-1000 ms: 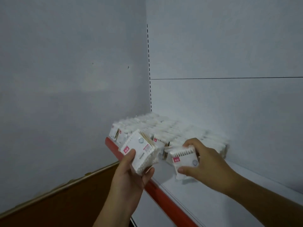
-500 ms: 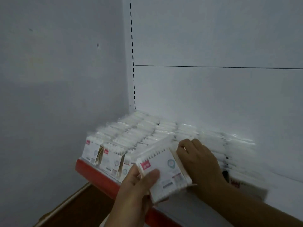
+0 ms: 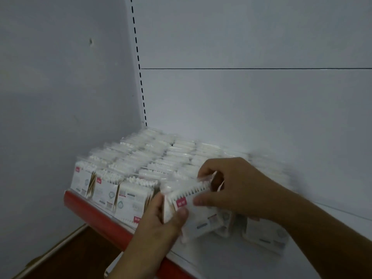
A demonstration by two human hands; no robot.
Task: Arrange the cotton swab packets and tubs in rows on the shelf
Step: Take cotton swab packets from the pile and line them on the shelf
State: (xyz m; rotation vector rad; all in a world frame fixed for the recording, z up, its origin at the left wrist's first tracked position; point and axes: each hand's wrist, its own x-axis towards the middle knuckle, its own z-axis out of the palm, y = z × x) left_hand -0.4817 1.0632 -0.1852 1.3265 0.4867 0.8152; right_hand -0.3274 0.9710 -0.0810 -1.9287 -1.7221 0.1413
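both hands meet on one packet at the shelf's front edge

a second ago each of our hands carried its own packet. now the right hand (image 3: 239, 190) has let its one go and pinches the top of the packet (image 3: 203, 220), which the left hand (image 3: 159, 226) grips from below with its thumb on the face. we judge the fourth place in front is about to be filled. the packet sits tilted over the red front edge (image 3: 96, 214) of the shelf (image 3: 231, 262), just beside the front row (image 3: 105, 193). counted: three upright packets in that row, one in hand, at least two loose packets (image 3: 265, 235) lying blurred at the right, columns behind too blurred to count, no tubs visible.
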